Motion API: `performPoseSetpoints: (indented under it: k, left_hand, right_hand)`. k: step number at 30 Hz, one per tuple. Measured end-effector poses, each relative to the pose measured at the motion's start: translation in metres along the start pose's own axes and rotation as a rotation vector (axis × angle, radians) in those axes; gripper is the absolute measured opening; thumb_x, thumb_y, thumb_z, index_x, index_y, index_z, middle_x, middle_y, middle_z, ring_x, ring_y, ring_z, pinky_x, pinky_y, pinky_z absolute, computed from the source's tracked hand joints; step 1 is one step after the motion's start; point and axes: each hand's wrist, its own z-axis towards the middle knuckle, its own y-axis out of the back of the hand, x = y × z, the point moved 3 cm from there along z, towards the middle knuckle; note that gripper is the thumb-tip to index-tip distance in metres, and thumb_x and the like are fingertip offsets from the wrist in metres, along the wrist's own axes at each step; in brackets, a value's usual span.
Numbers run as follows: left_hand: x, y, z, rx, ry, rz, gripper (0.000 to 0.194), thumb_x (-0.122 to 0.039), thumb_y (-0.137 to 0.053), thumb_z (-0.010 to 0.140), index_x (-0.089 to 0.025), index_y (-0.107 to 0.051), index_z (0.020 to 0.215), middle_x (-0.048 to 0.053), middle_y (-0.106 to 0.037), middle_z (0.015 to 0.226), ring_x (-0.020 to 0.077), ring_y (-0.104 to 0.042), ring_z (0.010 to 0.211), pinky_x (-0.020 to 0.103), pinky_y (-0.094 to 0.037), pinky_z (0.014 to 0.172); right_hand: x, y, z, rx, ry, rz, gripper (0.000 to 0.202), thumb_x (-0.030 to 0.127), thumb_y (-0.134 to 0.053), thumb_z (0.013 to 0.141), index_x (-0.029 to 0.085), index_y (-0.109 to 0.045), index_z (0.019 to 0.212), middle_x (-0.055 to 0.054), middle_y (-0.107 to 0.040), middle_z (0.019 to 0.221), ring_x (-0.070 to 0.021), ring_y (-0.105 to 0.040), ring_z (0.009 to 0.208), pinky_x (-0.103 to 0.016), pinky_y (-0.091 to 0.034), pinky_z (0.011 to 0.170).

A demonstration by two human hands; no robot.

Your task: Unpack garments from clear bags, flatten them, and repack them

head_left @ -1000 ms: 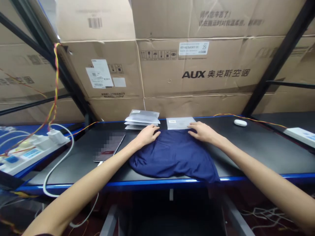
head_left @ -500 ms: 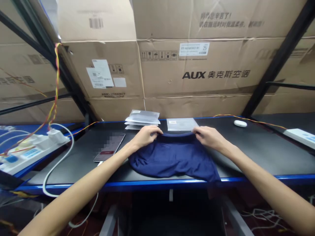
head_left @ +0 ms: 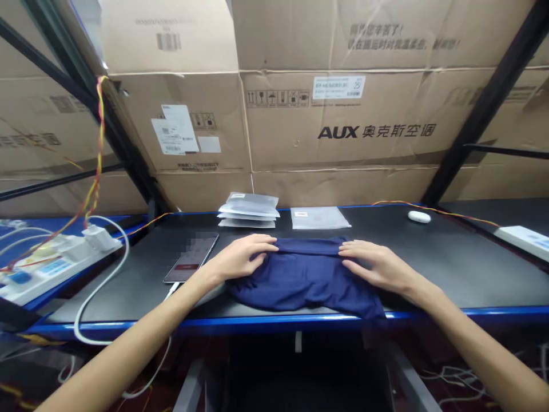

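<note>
Drawn nearer since before, the left hand [head_left: 246, 255] and right hand [head_left: 384, 264] rest loosely open on the navy cloth [head_left: 306, 283]. I see it lying between them.

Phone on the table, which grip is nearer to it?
Left. The left grip is just right of the phone, at the left of the cloth; the right grip is farther off, at its right.

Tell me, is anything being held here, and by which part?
The left grip and right grip rest on the cloth, at either end of its folded far edge; whether they pinch it cannot be told.
</note>
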Motion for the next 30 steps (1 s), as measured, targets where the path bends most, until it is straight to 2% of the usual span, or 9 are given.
performPoseSetpoints:
  k: [2, 5, 9, 13, 15, 18, 22, 26, 30]
  left_hand:
    - [-0.007, 0.011, -0.011, -0.010, -0.010, -0.087, 0.027, -0.016, -0.053, 0.090, -0.022, -0.071, 0.109, 0.005, -0.067, 0.125, 0.0199, -0.061, 0.117, 0.033, -0.047, 0.104]
    - [-0.016, 0.022, -0.029, 0.115, 0.018, -0.235, 0.016, -0.028, -0.064, 0.088, -0.021, -0.073, 0.100, 0.005, -0.071, 0.110, 0.0192, -0.065, 0.104, 0.031, -0.050, 0.096]
    - [-0.019, 0.023, -0.048, 0.265, 0.089, -0.295, 0.038, -0.045, -0.080, 0.075, -0.027, -0.074, 0.108, 0.004, -0.068, 0.123, 0.0229, -0.064, 0.112, 0.032, -0.048, 0.101]
    - [-0.015, 0.017, -0.055, 0.258, 0.130, -0.273, 0.025, -0.042, -0.071, 0.084, -0.029, -0.077, 0.105, 0.003, -0.068, 0.125, 0.0215, -0.064, 0.113, 0.030, -0.046, 0.101]
    - [-0.015, 0.017, -0.053, 0.206, 0.145, -0.280, 0.024, -0.039, -0.061, 0.092, -0.025, -0.077, 0.104, 0.003, -0.072, 0.117, 0.0199, -0.066, 0.107, 0.028, -0.047, 0.097]
    - [-0.014, 0.020, -0.045, 0.096, 0.230, -0.251, 0.031, -0.040, -0.050, 0.096, -0.021, -0.074, 0.098, 0.002, -0.074, 0.099, 0.0180, -0.067, 0.090, 0.026, -0.048, 0.084]
    - [-0.004, 0.021, -0.031, -0.030, 0.419, -0.012, 0.044, -0.045, -0.039, 0.099, -0.019, -0.070, 0.081, 0.001, -0.070, 0.075, 0.0171, -0.062, 0.069, 0.026, -0.042, 0.066]
    - [0.012, 0.011, -0.021, -0.002, 0.562, 0.228, 0.041, -0.050, -0.041, 0.097, -0.024, -0.070, 0.085, 0.003, -0.070, 0.074, 0.0202, -0.064, 0.069, 0.027, -0.040, 0.065]
    - [0.022, 0.004, -0.019, 0.052, 0.621, 0.343, 0.034, -0.052, -0.047, 0.094, -0.026, -0.069, 0.094, 0.004, -0.072, 0.084, 0.0241, -0.067, 0.080, 0.028, -0.042, 0.066]
  right_hand:
    - [0.013, 0.008, -0.008, 0.041, -0.022, 0.120, 0.025, 0.038, -0.062, 0.090, 0.025, -0.074, 0.108, -0.007, -0.073, 0.118, -0.0268, -0.065, 0.115, -0.044, -0.053, 0.101]
    - [0.032, 0.016, -0.021, 0.196, -0.044, 0.195, 0.028, 0.042, -0.067, 0.087, 0.027, -0.073, 0.111, -0.007, -0.070, 0.124, -0.0269, -0.063, 0.116, -0.042, -0.053, 0.099]
    - [0.043, 0.016, -0.033, 0.351, -0.085, 0.146, 0.030, 0.045, -0.068, 0.085, 0.028, -0.073, 0.109, -0.007, -0.066, 0.131, -0.0290, -0.060, 0.121, -0.045, -0.050, 0.103]
    - [0.046, 0.013, -0.037, 0.344, -0.115, 0.109, 0.022, 0.039, -0.058, 0.091, 0.028, -0.074, 0.102, -0.004, -0.067, 0.130, -0.0277, -0.059, 0.123, -0.044, -0.044, 0.108]
    - [0.046, 0.014, -0.034, 0.311, -0.164, 0.117, 0.024, 0.038, -0.053, 0.094, 0.028, -0.073, 0.102, -0.003, -0.072, 0.121, -0.0263, -0.065, 0.114, -0.040, -0.049, 0.102]
    - [0.037, 0.021, -0.025, 0.248, -0.283, 0.147, 0.028, 0.041, -0.049, 0.096, 0.027, -0.071, 0.103, -0.002, -0.076, 0.100, -0.0231, -0.071, 0.089, -0.033, -0.055, 0.080]
    - [0.015, 0.027, -0.004, 0.180, -0.387, 0.169, 0.036, 0.050, -0.046, 0.095, 0.024, -0.070, 0.097, 0.000, -0.072, 0.081, -0.0206, -0.065, 0.070, -0.031, -0.050, 0.064]
    - [-0.010, 0.017, 0.015, 0.202, -0.432, 0.152, 0.031, 0.050, -0.051, 0.090, 0.023, -0.066, 0.094, 0.004, -0.060, 0.057, -0.0165, -0.055, 0.051, -0.029, -0.042, 0.056]
    - [-0.027, 0.003, 0.021, 0.183, -0.435, 0.031, 0.027, 0.050, -0.059, 0.083, 0.024, -0.059, 0.090, 0.006, -0.057, 0.056, -0.0163, -0.052, 0.051, -0.029, -0.038, 0.054]
